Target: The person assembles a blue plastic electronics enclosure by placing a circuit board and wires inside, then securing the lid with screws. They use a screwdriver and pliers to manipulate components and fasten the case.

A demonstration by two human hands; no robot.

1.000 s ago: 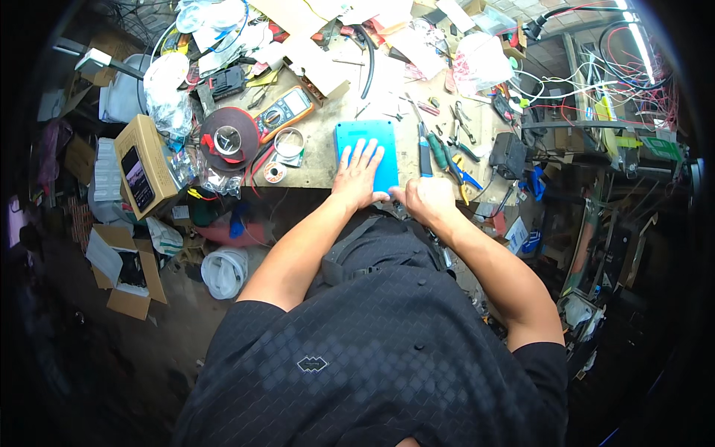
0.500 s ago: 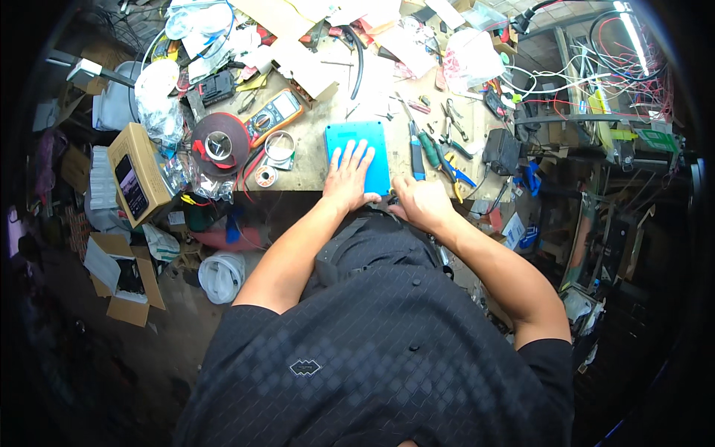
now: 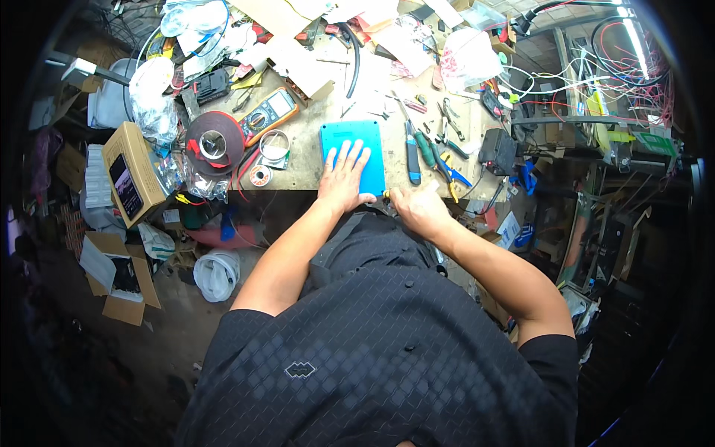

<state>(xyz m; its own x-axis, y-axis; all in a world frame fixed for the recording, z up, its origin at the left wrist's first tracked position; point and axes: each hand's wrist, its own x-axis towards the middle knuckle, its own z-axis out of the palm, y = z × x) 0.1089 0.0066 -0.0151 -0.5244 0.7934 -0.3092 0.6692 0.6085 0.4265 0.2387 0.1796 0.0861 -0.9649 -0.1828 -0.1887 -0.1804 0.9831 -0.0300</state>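
A flat blue case (image 3: pixel 371 160) lies at the table's front edge, its near end by my lap. Pressed flat on it is my left hand (image 3: pixel 343 176), fingers stretched out and slightly apart. My right hand (image 3: pixel 419 210) is closed at the near right corner of the case. A small yellow bit shows by its fingertips, but what the fingers hold is too hidden to name. Just beyond that hand lie a screwdriver (image 3: pixel 412 160) with a dark blue handle, one with a green handle (image 3: pixel 424 149), and pliers (image 3: pixel 456 175) with blue and yellow grips.
Left of the case are an orange multimeter (image 3: pixel 269 115), a dark tape roll (image 3: pixel 214 143), a clear ring (image 3: pixel 275 145) and a solder spool (image 3: pixel 260 176). A black adapter (image 3: pixel 497 151) stands at the right. Papers and cables crowd the back; a brown carton (image 3: pixel 134 175) is far left.
The whole view has shifted slightly left. My left hand keeps its place on the case. My right hand has turned a little at the corner, its fingers still closed.
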